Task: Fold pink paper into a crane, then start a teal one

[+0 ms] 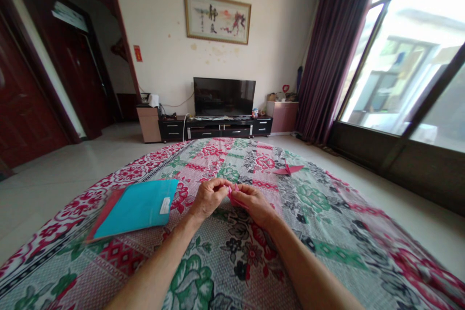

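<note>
A small piece of folded pink paper (236, 198) is held up between my two hands over the middle of the table. My left hand (211, 197) pinches its left tip between thumb and forefinger. On the other side, my right hand (252, 203) grips the paper's body, and its fingers hide much of the shape. Beyond my right hand, a folded pink paper crane (288, 169) with spread wings rests on the cloth. To the left lies a clear packet of coloured paper (136, 208), blue on top with red showing at its edge and a white label.
A flowered tablecloth (191, 276) covers the round table. Past the far edge stand a television (224, 97) on a low black cabinet (207, 131) and a side cupboard (283, 116). A curtain (327, 58) and large window are at right, with doors at left.
</note>
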Available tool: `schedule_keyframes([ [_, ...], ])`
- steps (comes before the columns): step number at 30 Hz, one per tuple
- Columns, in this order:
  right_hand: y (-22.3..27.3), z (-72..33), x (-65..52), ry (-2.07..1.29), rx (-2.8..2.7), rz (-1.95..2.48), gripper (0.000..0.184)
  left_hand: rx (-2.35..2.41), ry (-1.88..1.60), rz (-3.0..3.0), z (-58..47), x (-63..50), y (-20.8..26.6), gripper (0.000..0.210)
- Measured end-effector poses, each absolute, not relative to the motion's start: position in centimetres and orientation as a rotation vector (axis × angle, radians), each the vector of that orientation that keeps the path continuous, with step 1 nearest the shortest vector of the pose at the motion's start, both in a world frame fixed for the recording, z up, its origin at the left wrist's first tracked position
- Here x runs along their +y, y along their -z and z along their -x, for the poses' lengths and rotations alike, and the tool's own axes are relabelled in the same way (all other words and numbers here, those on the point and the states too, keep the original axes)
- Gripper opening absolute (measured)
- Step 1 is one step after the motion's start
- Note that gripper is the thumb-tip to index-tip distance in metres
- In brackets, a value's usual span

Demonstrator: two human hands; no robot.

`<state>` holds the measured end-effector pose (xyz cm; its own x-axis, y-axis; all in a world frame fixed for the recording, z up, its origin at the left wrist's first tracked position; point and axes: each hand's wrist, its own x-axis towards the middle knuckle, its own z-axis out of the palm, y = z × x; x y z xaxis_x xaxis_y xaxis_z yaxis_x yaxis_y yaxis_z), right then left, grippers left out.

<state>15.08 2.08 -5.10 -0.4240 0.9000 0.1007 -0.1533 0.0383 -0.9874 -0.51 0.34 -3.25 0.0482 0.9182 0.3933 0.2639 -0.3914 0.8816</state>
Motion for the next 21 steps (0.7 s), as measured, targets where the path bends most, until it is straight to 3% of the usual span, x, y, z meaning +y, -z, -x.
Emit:
schedule_keyframes([
  [21,4.40,-14.88,1.67,-1.561,-1.441,0.791,0.034,1.228,-1.391,-1.812,0.13,0.24,3.56,0.016],
])
